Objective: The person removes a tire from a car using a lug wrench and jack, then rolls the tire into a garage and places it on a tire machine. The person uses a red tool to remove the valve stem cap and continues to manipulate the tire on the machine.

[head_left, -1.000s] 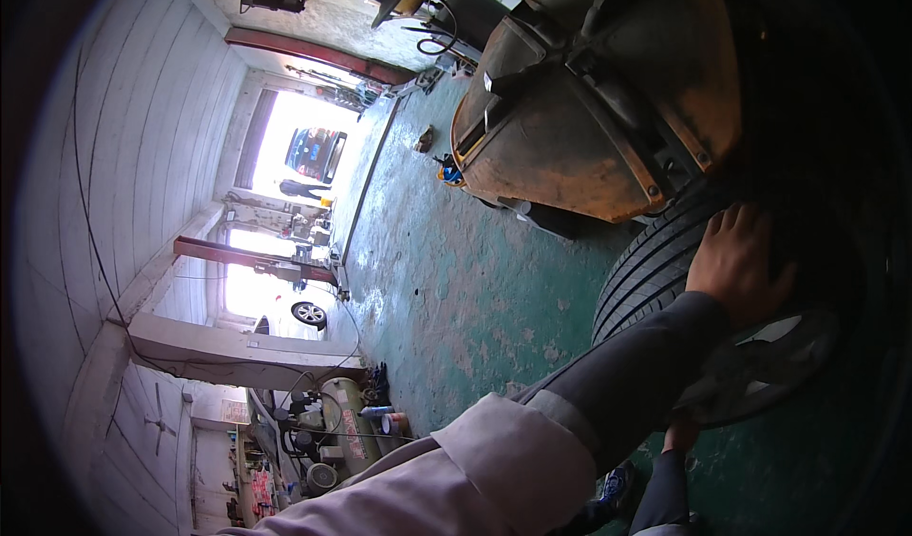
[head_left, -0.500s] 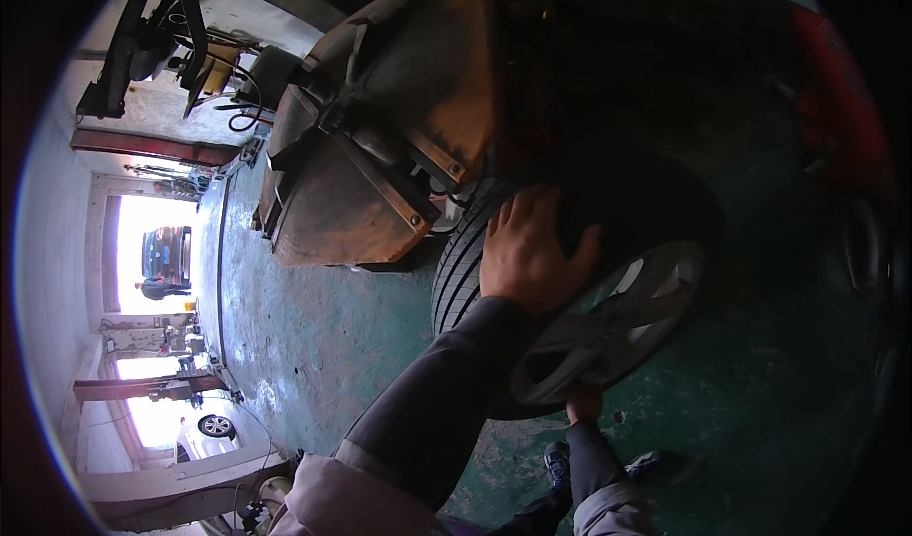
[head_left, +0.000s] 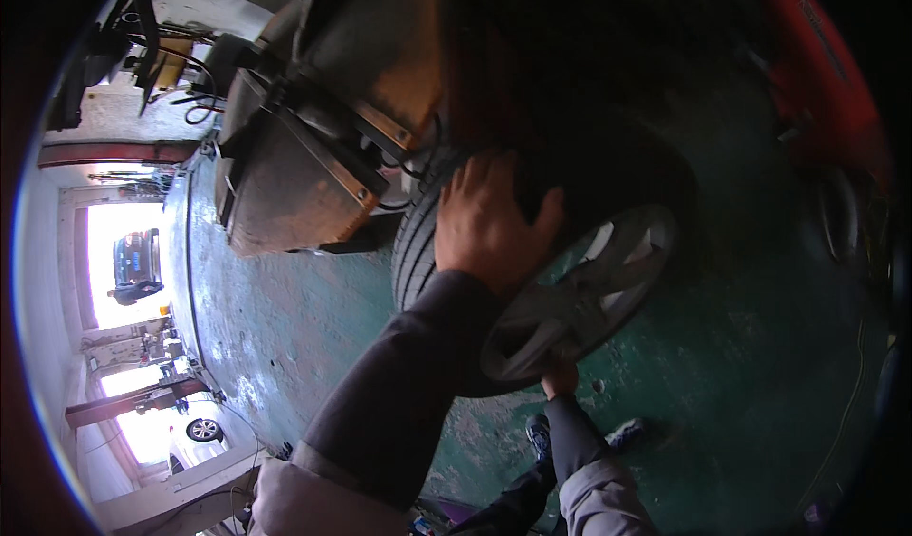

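A car wheel, with a black tyre (head_left: 418, 251) round a grey spoked alloy rim (head_left: 581, 299), stands tilted in front of me. My left hand (head_left: 486, 221) lies on top of the tyre, fingers stretched over the tread and thumb spread away to the right. Low on the near side, my right hand (head_left: 560, 379) is closed at the wheel's lower edge; its fingertips are hidden by the rim. Deep shadow covers the tyre's far right side. Just beyond the wheel, at its left, is a worn turntable (head_left: 313, 180) with metal arms and orange-brown patches.
Green painted floor (head_left: 304, 327) spreads around the wheel. At the right stands a red machine or cabinet (head_left: 817, 71), partly dark. Shoes (head_left: 540, 436) show below my right arm. Far left, a dark car (head_left: 136, 256) and a white car (head_left: 195, 436) appear through bright doorways.
The whole view has shifted, so the wheel, turntable and doorways sit farther left in the picture. Both hands keep about the same places on the wheel.
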Motion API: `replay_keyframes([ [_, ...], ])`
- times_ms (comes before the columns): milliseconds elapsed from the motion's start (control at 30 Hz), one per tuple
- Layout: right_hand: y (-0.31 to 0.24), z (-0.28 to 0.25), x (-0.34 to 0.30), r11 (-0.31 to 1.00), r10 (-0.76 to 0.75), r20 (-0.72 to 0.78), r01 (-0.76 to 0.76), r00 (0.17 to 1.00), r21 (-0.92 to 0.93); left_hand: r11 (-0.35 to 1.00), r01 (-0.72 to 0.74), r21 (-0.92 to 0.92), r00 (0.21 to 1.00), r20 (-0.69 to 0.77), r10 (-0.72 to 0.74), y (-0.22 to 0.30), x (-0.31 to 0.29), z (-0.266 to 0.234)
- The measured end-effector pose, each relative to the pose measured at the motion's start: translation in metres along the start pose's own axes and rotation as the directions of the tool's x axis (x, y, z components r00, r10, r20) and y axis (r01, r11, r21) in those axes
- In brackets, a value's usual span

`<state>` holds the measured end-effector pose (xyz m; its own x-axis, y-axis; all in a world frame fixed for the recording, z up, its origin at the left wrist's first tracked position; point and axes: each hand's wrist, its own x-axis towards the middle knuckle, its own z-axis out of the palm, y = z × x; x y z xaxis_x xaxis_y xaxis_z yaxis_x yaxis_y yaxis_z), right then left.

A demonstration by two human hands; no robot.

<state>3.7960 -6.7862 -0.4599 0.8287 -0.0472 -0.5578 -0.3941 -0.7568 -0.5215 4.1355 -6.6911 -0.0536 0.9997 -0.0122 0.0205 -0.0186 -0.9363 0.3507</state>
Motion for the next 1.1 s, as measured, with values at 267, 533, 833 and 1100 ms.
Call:
replay_keyframes([
  [267, -0.013, -0.008, -0.01, 0.99, -0.141, -0.263, 0.14, 0.954, -0.022, 0.994, -0.105, -0.028, 0.983, -0.152, 0.1, -0.006, 0.002, 0.008],
  [533, -0.026, -0.026, -0.008, 0.999, -0.033, -0.101, 0.034, 0.994, 0.001, 0.991, -0.135, -0.011, 0.972, -0.196, 0.13, -0.01, 0.003, 0.015],
  [833, -0.046, -0.046, -0.01, 0.882, 0.286, -0.141, -0.203, 0.948, 0.425, 0.994, -0.098, -0.044, 0.983, -0.162, 0.089, -0.009, 0.004, 0.013],
  [1100, -0.039, -0.035, -0.009, 0.877, 0.252, -0.211, -0.13, 0.944, 0.462, 0.995, -0.086, -0.048, 0.987, -0.143, 0.078, -0.008, 0.004, 0.013],
])
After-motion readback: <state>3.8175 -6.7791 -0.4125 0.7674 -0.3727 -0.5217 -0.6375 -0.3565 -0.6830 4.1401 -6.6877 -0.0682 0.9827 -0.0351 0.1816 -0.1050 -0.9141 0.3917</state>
